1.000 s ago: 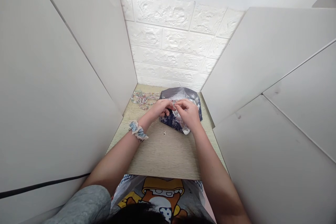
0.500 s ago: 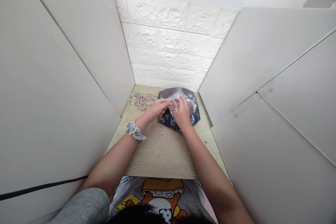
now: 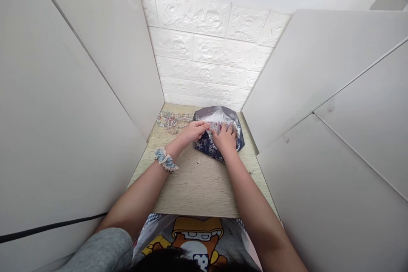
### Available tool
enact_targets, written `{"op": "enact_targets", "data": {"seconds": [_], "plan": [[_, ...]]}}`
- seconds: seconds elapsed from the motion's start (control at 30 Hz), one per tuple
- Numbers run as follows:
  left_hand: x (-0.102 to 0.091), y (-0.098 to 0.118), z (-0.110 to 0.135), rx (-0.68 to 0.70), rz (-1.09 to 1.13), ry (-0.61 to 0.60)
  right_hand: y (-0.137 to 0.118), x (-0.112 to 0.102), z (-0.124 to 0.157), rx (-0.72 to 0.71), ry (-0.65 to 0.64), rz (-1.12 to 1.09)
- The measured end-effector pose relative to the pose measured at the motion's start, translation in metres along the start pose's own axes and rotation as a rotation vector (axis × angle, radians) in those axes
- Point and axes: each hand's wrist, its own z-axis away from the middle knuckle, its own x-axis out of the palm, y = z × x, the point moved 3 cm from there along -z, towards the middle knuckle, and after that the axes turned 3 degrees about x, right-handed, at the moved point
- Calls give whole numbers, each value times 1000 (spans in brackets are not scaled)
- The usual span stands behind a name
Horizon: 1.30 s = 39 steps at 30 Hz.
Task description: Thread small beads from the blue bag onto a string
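Observation:
A dark blue patterned bag (image 3: 208,148) with a silver lining lies open near the back of the small table, and many small colourful beads (image 3: 217,126) show inside it. My right hand (image 3: 227,139) rests over the bag's opening with its fingers spread down among the beads. At the bag's left edge my left hand (image 3: 196,131) is closed in a pinch, thumb against forefinger; what it holds is too small to make out. Strings of pastel beads (image 3: 172,121) lie in a tangle just left of the bag, behind my left hand.
The wooden table (image 3: 191,191) is hemmed in by white panels (image 3: 105,42) on the left and a white panel (image 3: 318,63) on the right. A white brick-pattern wall (image 3: 197,46) closes the back. A tiny metallic piece (image 3: 198,162) lies on the tabletop.
My right hand has moved away from my left fingertips, slightly right and down into the bag, and its fingers have spread. The left hand has shifted only slightly, still pinched.

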Motion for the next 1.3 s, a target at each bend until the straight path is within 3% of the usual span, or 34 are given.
{"op": "enact_targets", "data": {"seconds": [0.23, 0.3, 0.5, 0.77, 1.07, 1.2, 1.3], "plan": [[-1, 0, -1, 3, 50, -1, -13, -4, 4, -402, -105, -70], [-2, -1, -1, 0, 53, 12, -11, -8, 4, -454, -85, -59], [-4, -3, -3, 2, 73, 76, 4, -15, -2, -407, 77, 121], [-2, 2, -1, 2, 140, 101, -1, -5, -7, -450, 42, 59], [-2, 2, -1, -12, 51, 132, -5, -5, -6, -493, 46, 2], [-5, -1, -2, -1, -48, 149, -4, -12, -6, -480, 108, -139], [-5, -2, -2, 15, -98, 148, -4, -16, -9, -470, 110, -417]]}}
